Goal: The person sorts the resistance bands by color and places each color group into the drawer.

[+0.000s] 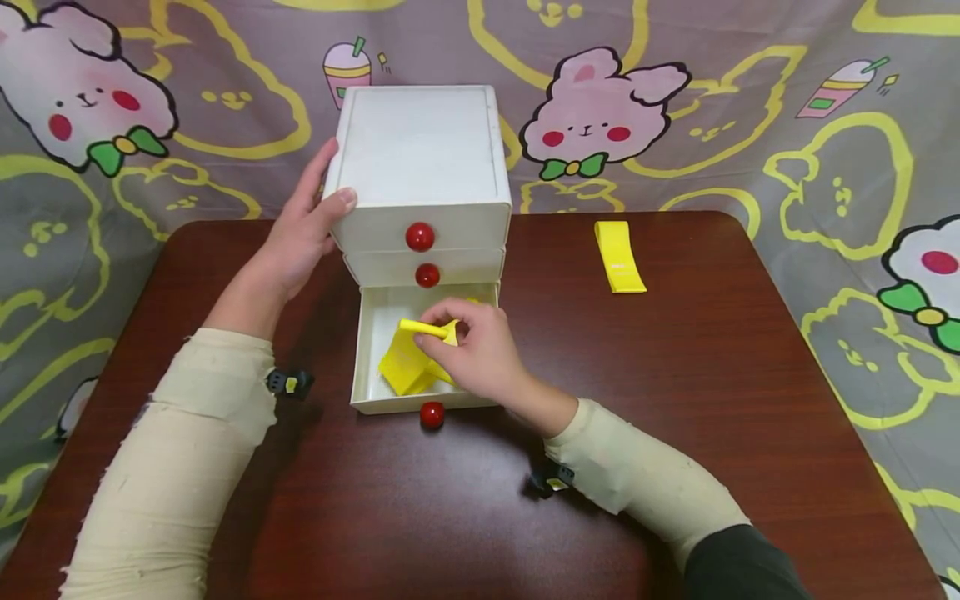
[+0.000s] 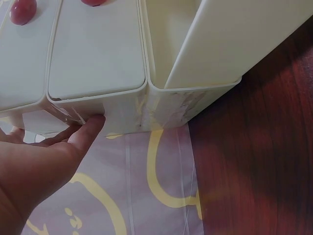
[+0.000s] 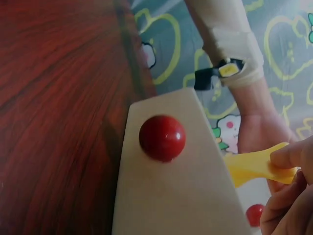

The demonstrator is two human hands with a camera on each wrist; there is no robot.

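Note:
A white three-drawer cabinet point(image 1: 420, 146) with red round knobs stands on the table, its bottom drawer point(image 1: 378, 312) pulled out. My left hand point(image 1: 296, 229) rests against the cabinet's left side, the thumb near the top front corner. In the left wrist view the left hand's fingers point(image 2: 90, 129) touch the side wall. Over the open drawer, my right hand point(image 1: 483, 350) pinches a flat yellow elastic band point(image 1: 405, 362) between thumb and fingers. Part of that band hangs into the drawer, and more yellow shows behind the hand, partly hidden. The right wrist view shows the pinched band point(image 3: 249, 164) above the drawer front.
Another yellow band point(image 1: 621, 258), folded flat, lies on the dark wooden table point(image 1: 675, 375) to the right of the cabinet. A patterned cloth point(image 1: 247, 83) hangs behind the table and along its sides. The open drawer's red knob point(image 1: 432, 415) juts toward me.

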